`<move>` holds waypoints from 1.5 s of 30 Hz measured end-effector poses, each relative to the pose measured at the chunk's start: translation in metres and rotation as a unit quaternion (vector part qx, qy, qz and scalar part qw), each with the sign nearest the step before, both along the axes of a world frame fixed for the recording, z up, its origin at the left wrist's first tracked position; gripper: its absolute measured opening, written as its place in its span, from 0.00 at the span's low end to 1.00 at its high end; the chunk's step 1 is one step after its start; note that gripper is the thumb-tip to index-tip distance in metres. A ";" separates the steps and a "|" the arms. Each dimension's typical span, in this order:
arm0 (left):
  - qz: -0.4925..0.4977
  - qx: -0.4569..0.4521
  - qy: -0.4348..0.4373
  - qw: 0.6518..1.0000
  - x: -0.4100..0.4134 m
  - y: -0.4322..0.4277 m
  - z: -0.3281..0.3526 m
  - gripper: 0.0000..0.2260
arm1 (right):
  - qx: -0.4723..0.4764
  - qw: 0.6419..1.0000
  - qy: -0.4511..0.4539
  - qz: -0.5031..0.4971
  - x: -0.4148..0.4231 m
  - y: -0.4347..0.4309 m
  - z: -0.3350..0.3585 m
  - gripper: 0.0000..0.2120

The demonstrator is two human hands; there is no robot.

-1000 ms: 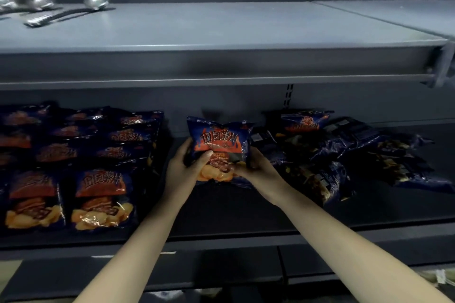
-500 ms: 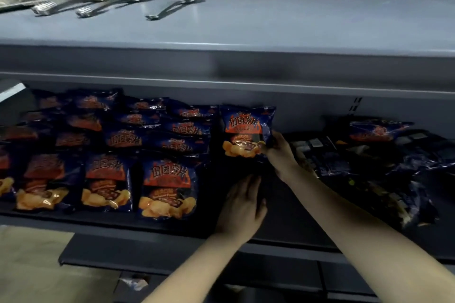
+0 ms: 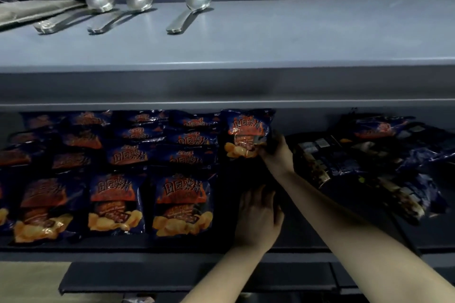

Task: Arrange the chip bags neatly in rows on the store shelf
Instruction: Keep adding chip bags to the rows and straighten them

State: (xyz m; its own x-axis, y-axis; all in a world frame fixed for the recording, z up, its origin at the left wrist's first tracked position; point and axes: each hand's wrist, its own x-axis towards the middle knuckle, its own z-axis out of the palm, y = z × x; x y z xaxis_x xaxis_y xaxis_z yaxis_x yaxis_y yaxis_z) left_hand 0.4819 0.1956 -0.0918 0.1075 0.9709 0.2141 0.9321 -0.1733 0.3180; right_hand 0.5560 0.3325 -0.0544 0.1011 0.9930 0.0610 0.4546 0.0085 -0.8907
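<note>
Two bare forearms reach over the front lip of a dark store shelf (image 3: 123, 257). The left hand (image 3: 258, 219) lies palm down on the bare shelf floor, fingers loosely straight and holding nothing, just right of the front row of chip bags (image 3: 182, 204). Those blue-and-orange packs stand face out, side by side, with further rows (image 3: 138, 152) overlapping behind them toward the back wall.

Deeper in, well apart from the left, the right hand (image 3: 277, 152) pinches the lower right corner of a single chip bag (image 3: 246, 135). It is held upright, print facing forward, at the back of the shelf and just beside the right end of the rear rows. In the dim light it is hard to tell whether the bag's bottom edge rests on the shelf.

To the right of that hand, an unsorted heap of bags (image 3: 369, 155) lies tumbled, several showing their backs.

Above, on the grey upper shelf (image 3: 270, 51), three metal spoons (image 3: 189, 11) lie with bowls toward the wall, beside a flat grey item (image 3: 29, 12) at far left.
</note>
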 end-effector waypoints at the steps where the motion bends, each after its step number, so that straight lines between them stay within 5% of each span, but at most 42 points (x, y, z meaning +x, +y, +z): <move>1: 0.003 0.002 0.000 1.000 0.000 0.000 0.001 0.19 | 0.023 1.000 0.001 -0.007 0.003 -0.002 0.001 0.29; 11: -0.007 0.086 -0.060 0.994 0.006 0.006 -0.001 0.20 | 0.230 0.967 -0.114 0.005 0.083 -0.048 0.041 0.17; 18: -0.089 0.135 -0.101 0.982 0.063 0.046 0.028 0.23 | 0.166 0.955 -0.242 0.028 0.165 -0.069 0.033 0.22; 26: -0.142 0.038 0.077 0.986 0.115 0.097 0.034 0.42 | 0.095 0.890 -0.431 0.113 0.184 -0.070 0.019 0.38; 45: -0.110 0.021 0.073 0.991 0.117 0.118 0.006 0.39 | 0.086 0.872 -0.473 0.092 0.170 -0.041 -0.013 0.26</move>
State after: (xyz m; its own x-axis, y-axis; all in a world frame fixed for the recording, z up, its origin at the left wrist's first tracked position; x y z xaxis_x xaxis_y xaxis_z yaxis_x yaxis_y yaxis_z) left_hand 0.5990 0.3134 -0.0861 0.3488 0.9110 0.2199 0.9057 -0.3879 0.1707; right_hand 0.7258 0.2914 -0.0673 -0.2343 0.9554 0.1800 0.9624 0.2541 -0.0958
